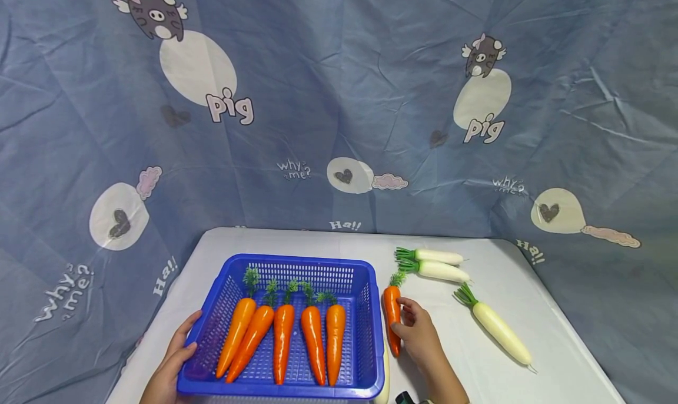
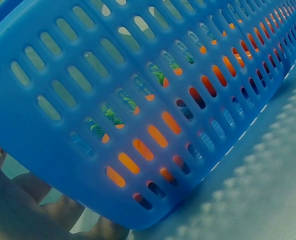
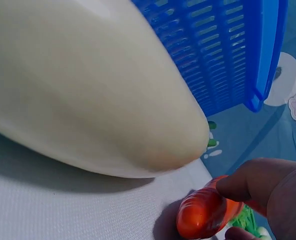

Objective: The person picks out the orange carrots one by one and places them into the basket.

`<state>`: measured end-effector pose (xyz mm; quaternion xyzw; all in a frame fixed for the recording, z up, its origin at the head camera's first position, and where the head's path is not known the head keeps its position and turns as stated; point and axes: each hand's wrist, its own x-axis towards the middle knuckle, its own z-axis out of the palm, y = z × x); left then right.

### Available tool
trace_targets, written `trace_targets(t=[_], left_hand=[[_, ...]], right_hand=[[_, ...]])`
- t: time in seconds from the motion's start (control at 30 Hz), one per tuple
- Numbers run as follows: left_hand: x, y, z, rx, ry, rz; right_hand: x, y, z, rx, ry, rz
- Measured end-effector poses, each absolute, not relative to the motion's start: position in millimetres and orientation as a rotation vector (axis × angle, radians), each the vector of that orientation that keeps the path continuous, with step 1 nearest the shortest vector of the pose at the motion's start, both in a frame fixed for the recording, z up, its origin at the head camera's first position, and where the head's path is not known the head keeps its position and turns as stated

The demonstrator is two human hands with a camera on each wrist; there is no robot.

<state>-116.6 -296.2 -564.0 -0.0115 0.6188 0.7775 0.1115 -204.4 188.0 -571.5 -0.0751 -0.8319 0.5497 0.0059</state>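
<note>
A blue plastic basket (image 1: 249,387) stands on the white table, with several orange carrots (image 1: 283,345) with green tops lying in it. My left hand (image 1: 168,368) touches the basket's left side with its fingertips at the rim; in the left wrist view its fingers (image 2: 63,212) pass partly behind the basket wall (image 2: 63,165). To the right of the basket, my right hand (image 1: 421,333) holds another carrot (image 1: 392,310) between thumb and fingers. That carrot (image 3: 200,217) lies close over the tabletop, its tip toward the wrist camera.
A white radish (image 1: 385,368) lies along the basket's right side, mostly hidden in the head view; it looms large as a pale radish (image 3: 98,90) in the right wrist view. Two radishes (image 1: 439,271) lie at the back right, another radish (image 1: 502,333) farther right. A blue printed curtain (image 1: 318,115) hangs behind.
</note>
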Motion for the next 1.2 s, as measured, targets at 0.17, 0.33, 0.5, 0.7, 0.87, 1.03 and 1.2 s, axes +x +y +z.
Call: trace_targets(t=[0.17,0.33,0.5,0.7,0.87,1.03,1.2], left_hand=[[-115.8,-296.1,-562.9,-0.072,1.825,2.275],[-116.0,-295.1,-562.5,-0.034,1.804,2.297],[-116.7,-294.0,-562.3,-0.011,1.795,2.308],[-116.5,-295.1,-562.7,0.061,1.773,2.317],[-116.4,-297.5,-564.6,0.19,1.717,2.334],[-116.3,-298.4,-564.9,0.254,1.682,2.348],[-116.4,-297.6,-565.0,0.221,1.712,2.342]], right_hand=[[-204.0,185.3,-571.8,-0.211,-2.627,1.691],[-203.9,182.8,-572.5,-0.181,-2.64,1.654],[-205.2,180.2,-573.3,-0.144,-2.671,1.553],[-206.2,179.1,-572.4,-0.201,-2.719,1.425],[-205.3,178.9,-571.5,-0.262,-2.707,1.419],[-202.5,180.2,-569.5,-0.307,-2.643,1.493],[-202.2,180.9,-566.2,-0.397,-2.55,1.616]])
